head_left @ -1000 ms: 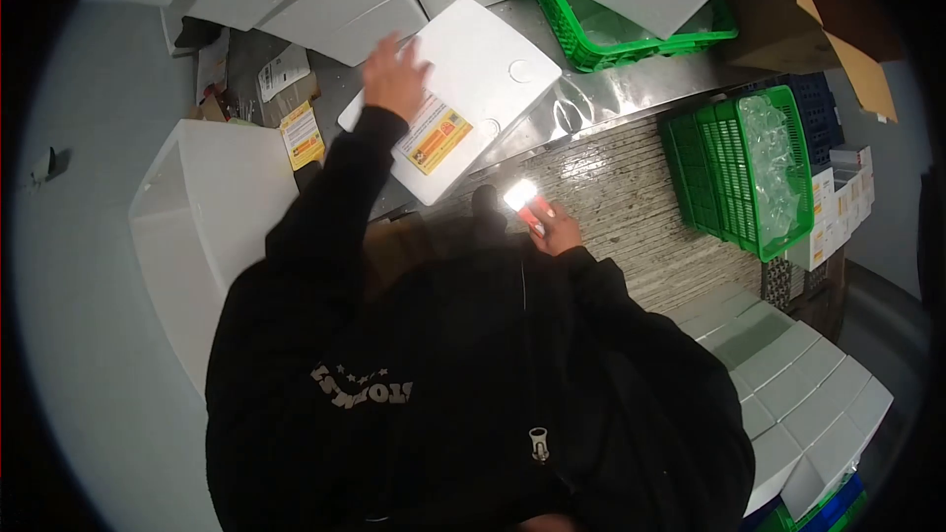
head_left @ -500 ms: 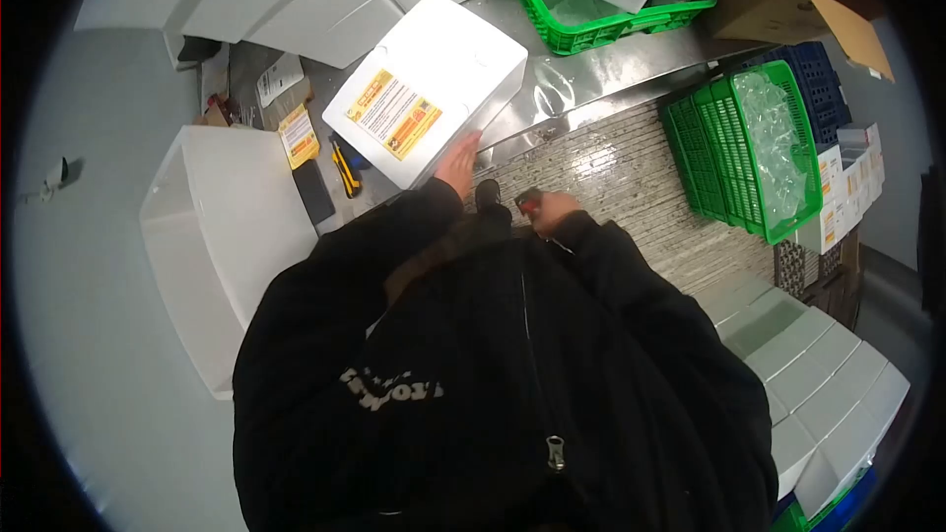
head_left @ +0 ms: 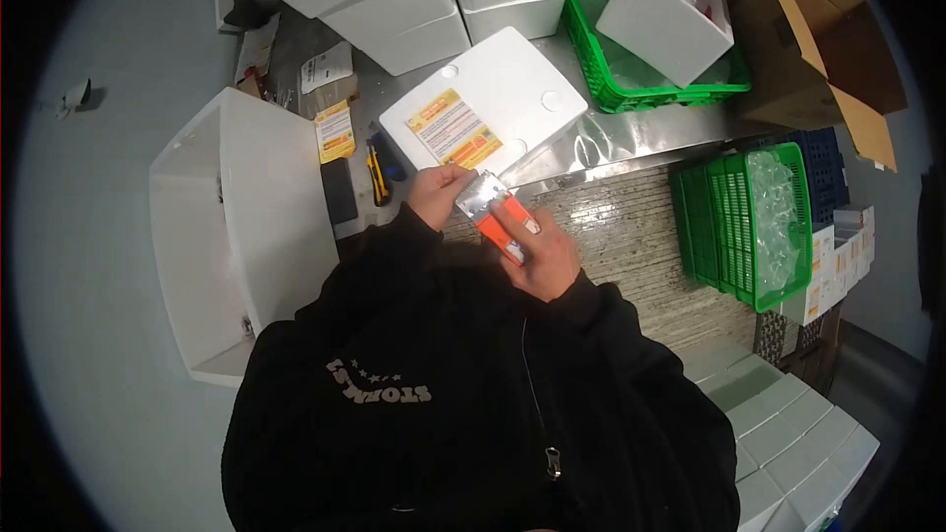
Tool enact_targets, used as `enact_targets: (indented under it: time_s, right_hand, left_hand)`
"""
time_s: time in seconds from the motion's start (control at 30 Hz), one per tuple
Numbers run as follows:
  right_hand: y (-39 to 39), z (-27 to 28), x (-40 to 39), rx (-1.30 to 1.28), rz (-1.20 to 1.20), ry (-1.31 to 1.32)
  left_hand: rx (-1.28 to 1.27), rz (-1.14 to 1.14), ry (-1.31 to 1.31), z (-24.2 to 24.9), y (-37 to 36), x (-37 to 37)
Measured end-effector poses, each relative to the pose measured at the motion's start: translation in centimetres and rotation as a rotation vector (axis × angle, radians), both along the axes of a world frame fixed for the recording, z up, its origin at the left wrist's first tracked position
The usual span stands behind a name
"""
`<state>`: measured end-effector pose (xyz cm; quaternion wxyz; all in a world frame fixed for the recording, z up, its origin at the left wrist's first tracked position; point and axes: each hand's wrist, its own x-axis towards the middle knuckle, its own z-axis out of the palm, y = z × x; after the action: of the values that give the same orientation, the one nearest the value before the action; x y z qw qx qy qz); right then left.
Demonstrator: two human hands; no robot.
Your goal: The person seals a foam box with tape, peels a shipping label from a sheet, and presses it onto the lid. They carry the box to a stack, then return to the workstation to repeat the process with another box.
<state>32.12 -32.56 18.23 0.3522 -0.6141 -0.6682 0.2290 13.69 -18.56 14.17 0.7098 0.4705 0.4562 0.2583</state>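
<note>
My right hand (head_left: pixel 548 258) is wrapped round an orange and silver hand tool (head_left: pixel 491 205), which has a flat metal front and two orange parts beside my fingers. The fingers of my left hand (head_left: pixel 439 197) are closed at the metal front end. Just beyond both hands lies a white foam box (head_left: pixel 507 103) with its lid on, and a yellow and white label (head_left: pixel 453 128) is stuck on the lid. The tool's front overlaps the box's near edge in this view.
Left on the metal table (head_left: pixel 616 143) are a yellow utility knife (head_left: pixel 377 175), a dark flat block (head_left: pixel 339 189) and labels (head_left: pixel 335 131). An open foam box (head_left: pixel 281 207) stands farther left. Green crates (head_left: pixel 705 232), a cardboard box (head_left: pixel 788 49) and stacked foam boxes (head_left: pixel 394 25) stand around.
My right hand has brought the tool up to the box's near edge. My left hand has left the box's side and met the tool's metal end. The view has shifted.
</note>
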Motion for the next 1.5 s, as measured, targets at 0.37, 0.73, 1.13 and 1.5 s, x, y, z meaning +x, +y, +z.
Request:
enact_targets:
  time_s: [0.37,0.73,1.13,1.5]
  right_hand:
    - [3.0,0.4,-3.2,-0.057,0.011,-0.011]
    - [-3.0,-5.7,-0.2,-0.267,0.02,-0.079]
    - [-4.9,-21.0,-0.2,-0.033,-0.043,0.012]
    - [2.8,-14.8,-5.6,-0.658,0.295,-0.657]
  left_hand:
    - [0.207,-0.149,0.108,-1.3,5.1,-3.5]
    - [0.589,-0.28,0.87,-11.9,26.5,-10.9]
    - [0.515,-0.224,0.73,-7.6,18.3,-7.6]
    - [0.52,-0.285,0.646,-2.0,-5.0,4.1]
